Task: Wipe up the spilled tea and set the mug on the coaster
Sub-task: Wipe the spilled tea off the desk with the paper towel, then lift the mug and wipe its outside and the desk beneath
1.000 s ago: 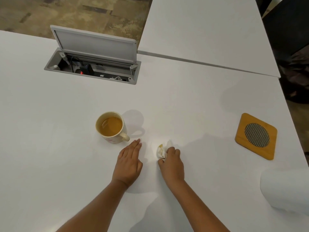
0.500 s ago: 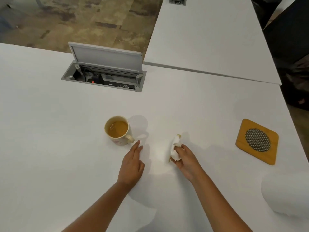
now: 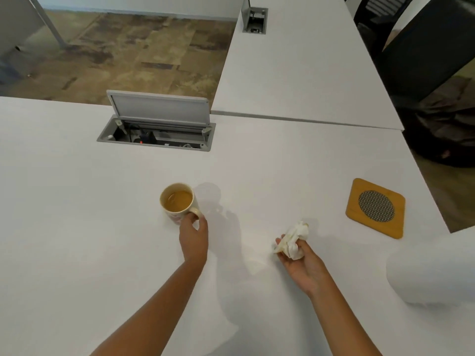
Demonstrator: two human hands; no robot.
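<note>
A cream mug (image 3: 174,204) full of brown tea stands on the white table (image 3: 77,227), left of centre. My left hand (image 3: 194,233) has its fingers curled round the mug's handle on the mug's near right side. My right hand (image 3: 302,260) is turned palm up just above the table and holds a crumpled, tea-stained tissue (image 3: 293,240). A square wooden coaster (image 3: 375,208) with a round mesh centre lies flat at the right, well apart from the mug.
An open grey cable box (image 3: 156,124) with a raised lid sits in the table behind the mug. A white paper roll (image 3: 431,268) lies at the right edge. A second white table (image 3: 295,62) adjoins at the back; dark chairs stand at the right.
My left hand has moved from flat on the table to the mug's handle and closed on it. My right hand has lifted the tissue off the table, turned palm up and drifted right.
</note>
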